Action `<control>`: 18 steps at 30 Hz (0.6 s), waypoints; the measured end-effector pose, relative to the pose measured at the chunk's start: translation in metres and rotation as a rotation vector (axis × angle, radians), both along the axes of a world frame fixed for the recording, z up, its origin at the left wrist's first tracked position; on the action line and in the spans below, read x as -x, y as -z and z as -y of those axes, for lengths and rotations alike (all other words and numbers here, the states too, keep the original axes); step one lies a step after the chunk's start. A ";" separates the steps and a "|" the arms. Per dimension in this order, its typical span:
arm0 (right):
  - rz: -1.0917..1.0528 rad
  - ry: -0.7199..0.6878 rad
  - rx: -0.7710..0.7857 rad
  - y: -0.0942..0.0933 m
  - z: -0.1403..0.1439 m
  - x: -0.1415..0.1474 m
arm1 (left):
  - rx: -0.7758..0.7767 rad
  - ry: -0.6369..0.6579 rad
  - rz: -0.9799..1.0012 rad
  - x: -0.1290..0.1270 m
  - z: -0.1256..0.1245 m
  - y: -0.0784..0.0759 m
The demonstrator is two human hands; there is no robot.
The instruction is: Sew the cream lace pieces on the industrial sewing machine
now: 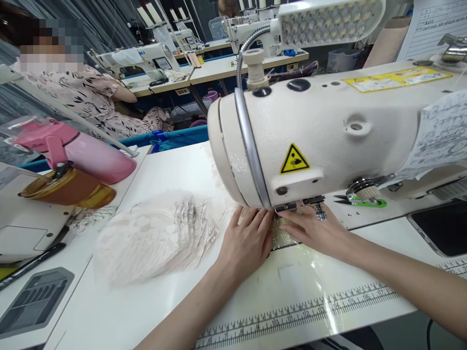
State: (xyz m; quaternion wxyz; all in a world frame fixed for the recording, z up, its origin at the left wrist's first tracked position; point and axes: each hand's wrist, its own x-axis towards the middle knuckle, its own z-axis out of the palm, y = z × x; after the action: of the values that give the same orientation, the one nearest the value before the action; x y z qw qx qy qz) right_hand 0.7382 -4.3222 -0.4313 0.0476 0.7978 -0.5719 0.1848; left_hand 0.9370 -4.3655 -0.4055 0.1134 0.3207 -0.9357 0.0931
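Along the bottom edge of the frame a printed ruler strip runs across the white table. Just above it, at centre, the left hand lies flat with fingers stretched and together, pressing down on a small pale lace piece; the right hand lies flat beside it on the same piece, fingers extended toward the presser foot. Neither hand grips anything; both only press. The lace piece sits under the head of the cream sewing machine that fills the right half. Left of the hands lies a stack of lace pieces with loose threads. Green snips rest behind the right hand. At left stand an amber bottle and a pink flask. In the upper left another person sits at further machines.
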 end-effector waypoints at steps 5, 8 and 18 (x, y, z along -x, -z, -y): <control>-0.032 -0.013 0.082 -0.004 0.000 -0.002 | -0.021 -0.019 0.015 0.001 0.000 -0.002; -0.050 -0.006 0.091 -0.005 0.000 -0.003 | -0.025 -0.030 0.019 0.001 0.000 -0.002; -0.014 -0.046 -0.006 -0.017 0.001 0.006 | -0.025 -0.035 0.018 -0.001 0.000 0.001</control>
State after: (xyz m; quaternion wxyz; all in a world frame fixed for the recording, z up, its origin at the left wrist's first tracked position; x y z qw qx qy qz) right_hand 0.7320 -4.3232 -0.4141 0.0450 0.8122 -0.5536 0.1783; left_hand 0.9376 -4.3656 -0.4067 0.0995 0.3376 -0.9321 0.0861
